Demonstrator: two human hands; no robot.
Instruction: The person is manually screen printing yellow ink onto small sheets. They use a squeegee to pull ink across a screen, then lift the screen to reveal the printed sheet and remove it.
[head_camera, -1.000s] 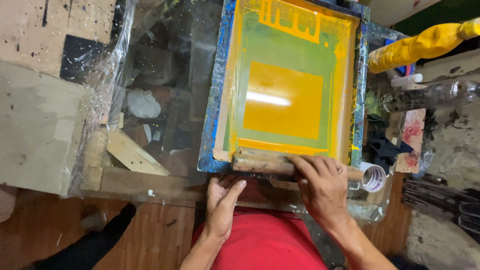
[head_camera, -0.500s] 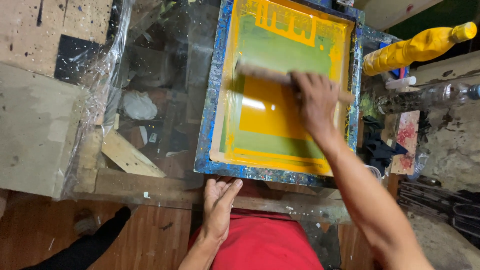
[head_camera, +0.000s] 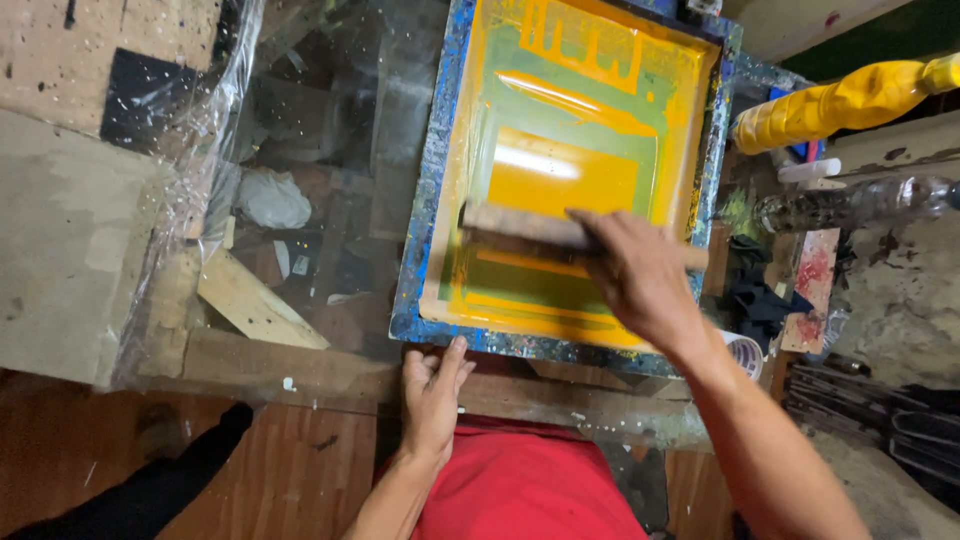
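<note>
Now the right hand (head_camera: 640, 275) reaches out with a long straight arm, and its fingers are wrapped tight around the wooden squeegee (head_camera: 530, 228). That squeegee lies across the middle of the yellow printing screen (head_camera: 560, 170). Down below, the left hand (head_camera: 432, 400) lies flat with loose open fingers, touching the blue frame's (head_camera: 432, 200) near edge.

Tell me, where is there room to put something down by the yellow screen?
Left of the screen frame, the glass top lies bare up to the crumpled plastic sheet. The right side is crowded: a yellow bottle, a clear bottle, and rags.
</note>
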